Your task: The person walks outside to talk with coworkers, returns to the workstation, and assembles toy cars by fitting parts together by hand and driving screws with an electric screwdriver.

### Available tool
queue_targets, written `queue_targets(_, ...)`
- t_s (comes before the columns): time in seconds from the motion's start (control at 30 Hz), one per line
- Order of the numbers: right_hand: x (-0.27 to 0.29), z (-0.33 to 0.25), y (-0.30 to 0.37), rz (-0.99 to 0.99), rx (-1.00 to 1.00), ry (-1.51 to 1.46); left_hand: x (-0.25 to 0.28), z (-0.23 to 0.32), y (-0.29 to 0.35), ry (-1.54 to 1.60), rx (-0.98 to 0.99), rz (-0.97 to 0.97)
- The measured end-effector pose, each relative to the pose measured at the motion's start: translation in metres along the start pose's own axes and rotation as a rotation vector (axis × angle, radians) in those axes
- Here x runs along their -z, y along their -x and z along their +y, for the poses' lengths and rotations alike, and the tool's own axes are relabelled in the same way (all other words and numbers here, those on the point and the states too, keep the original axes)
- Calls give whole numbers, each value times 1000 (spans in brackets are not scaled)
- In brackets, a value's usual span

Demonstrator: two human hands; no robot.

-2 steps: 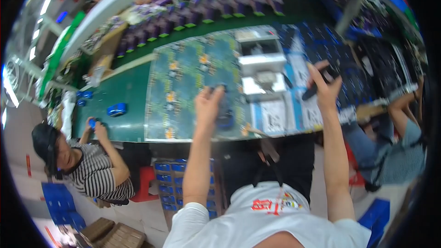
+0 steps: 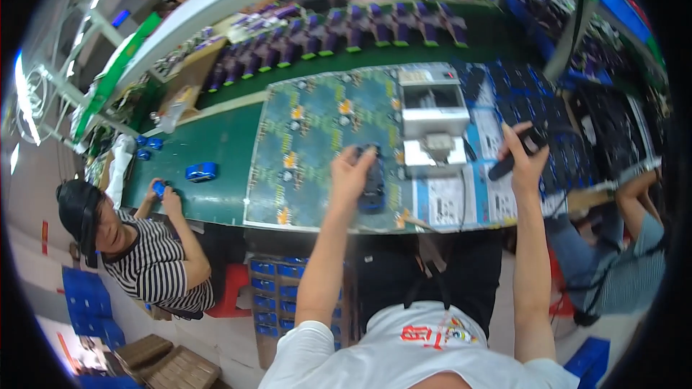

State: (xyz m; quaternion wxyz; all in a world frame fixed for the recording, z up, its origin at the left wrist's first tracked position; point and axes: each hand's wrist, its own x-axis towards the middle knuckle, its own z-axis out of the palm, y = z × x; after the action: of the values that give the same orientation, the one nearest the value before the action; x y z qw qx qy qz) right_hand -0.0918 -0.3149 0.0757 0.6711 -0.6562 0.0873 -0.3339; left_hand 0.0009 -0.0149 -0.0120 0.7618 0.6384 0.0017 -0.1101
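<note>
My left hand (image 2: 349, 179) is closed on a dark toy car part (image 2: 373, 189) with a blue edge, at the patterned mat (image 2: 310, 162). Its thumb and fingers grip the upper end of the part. Over to the right, my right hand (image 2: 528, 162) wraps round a black elongated object (image 2: 535, 138). One end of this object sticks out past the thumb side; its kind is not clear. Between the hands stands a silver metal fixture (image 2: 435, 151) with a dark recess behind it.
Rows of dark blue-edged parts (image 2: 537, 108) lie right of the fixture, beside printed sheets (image 2: 441, 202). A blue toy car body (image 2: 201, 171) rests on the green table (image 2: 227, 130). A co-worker (image 2: 155, 263) sits at left, another person (image 2: 623, 259) at right. Purple-green pieces (image 2: 353, 29) line the back.
The whole view has shifted, so the table and both hands appear farther right and lower. Both hands keep their hold and stay at about the same spots over the table.
</note>
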Motion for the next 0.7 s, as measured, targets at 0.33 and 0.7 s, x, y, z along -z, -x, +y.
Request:
queue_targets(0.33,-34,-5,-18,11,79,56,15,24,-45,-737,-357,151)
queue_targets(0.7,-10,26,-8,-20,15,-48,46,14,-71,-727,-165,130)
